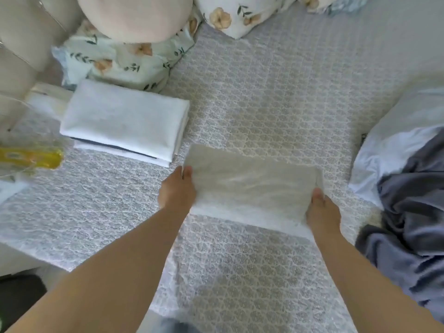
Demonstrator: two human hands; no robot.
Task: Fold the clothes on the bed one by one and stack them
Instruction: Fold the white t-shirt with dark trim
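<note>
Head view, hands: the left hand pinches the left edge of a pale grey-beige folded garment, thumb on top; the right hand grips its right near corner the same way. The two hands are well apart, one at each end of the cloth.
Garment: blurred, a flat rectangle with a white band along its near edge; whether it lies on the bed or is held just above it cannot be told.
Bed: grey-and-white patterned bedspread.
Stack: folded white clothes with a dark layer between them, left of the garment, near the left hand.
Unfolded pile: crumpled grey-blue and light blue clothes at the right edge.
Head of bed: floral pillows and a round pink cushion.
</note>
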